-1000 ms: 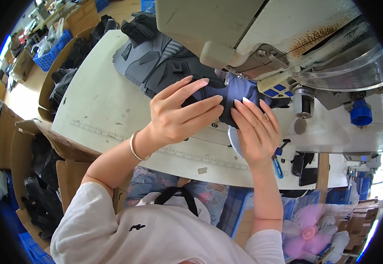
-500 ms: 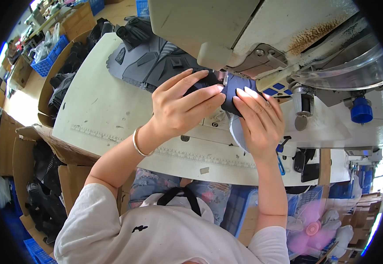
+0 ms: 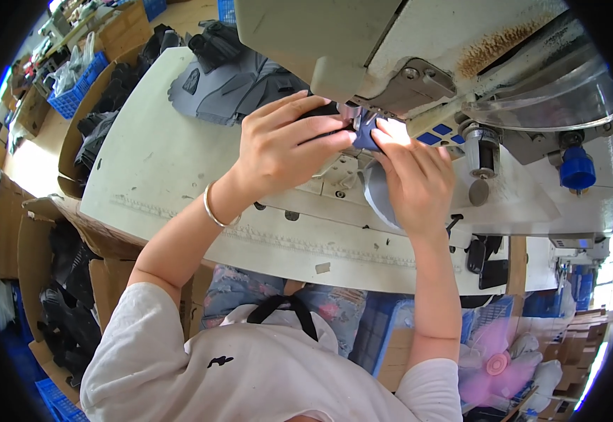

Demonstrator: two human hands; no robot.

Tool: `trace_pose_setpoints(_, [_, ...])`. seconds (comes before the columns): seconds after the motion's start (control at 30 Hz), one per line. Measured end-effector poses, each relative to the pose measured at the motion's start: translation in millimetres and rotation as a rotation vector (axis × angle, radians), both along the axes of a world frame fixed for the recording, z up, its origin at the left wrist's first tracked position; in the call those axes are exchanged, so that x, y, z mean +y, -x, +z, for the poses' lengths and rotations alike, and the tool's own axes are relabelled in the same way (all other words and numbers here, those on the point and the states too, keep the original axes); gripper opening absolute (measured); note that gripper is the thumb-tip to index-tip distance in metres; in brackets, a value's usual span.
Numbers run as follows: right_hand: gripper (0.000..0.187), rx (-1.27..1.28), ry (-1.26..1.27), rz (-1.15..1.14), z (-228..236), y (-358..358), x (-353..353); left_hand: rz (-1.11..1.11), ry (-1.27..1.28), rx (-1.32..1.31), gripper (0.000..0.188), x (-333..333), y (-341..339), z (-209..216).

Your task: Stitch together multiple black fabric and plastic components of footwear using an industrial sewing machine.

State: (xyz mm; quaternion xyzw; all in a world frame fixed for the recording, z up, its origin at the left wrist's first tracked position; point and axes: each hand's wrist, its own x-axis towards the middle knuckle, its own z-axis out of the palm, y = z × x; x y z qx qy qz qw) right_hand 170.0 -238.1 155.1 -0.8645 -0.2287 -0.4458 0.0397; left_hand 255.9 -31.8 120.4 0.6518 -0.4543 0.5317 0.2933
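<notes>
My left hand lies flat over a dark blue and black fabric piece, pressing it onto the bed of a cream sewing machine. My right hand pinches the same piece from the right, fingertips right under the machine's needle area. Most of the piece is hidden beneath my fingers. A silver bangle sits on my left wrist. Behind my left hand lies a pile of grey and black cut pieces on the white table.
Cardboard boxes with black parts stand at the left of the table. Blue baskets sit at the far left. A blue knob and a clear guard are on the machine's right. A pink fan stands at lower right.
Both hands have pushed the fabric piece further up under the machine head. More of it is now hidden by my fingers and the machine.
</notes>
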Motion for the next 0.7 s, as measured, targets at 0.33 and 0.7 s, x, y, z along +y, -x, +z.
trace_pose_setpoints(0.33, [0.02, 0.143, -0.118, -0.021, -10.0, -5.8, -7.2, -0.12, 0.015, 0.204, 0.022, -0.3, -4.8, -3.6])
trace_pose_setpoints(0.7, [0.029, 0.266, -0.362, 0.065, -15.9, -7.8, -14.0, 0.291, -0.315, 0.043, 0.022, 6.3, -34.7, 3.4])
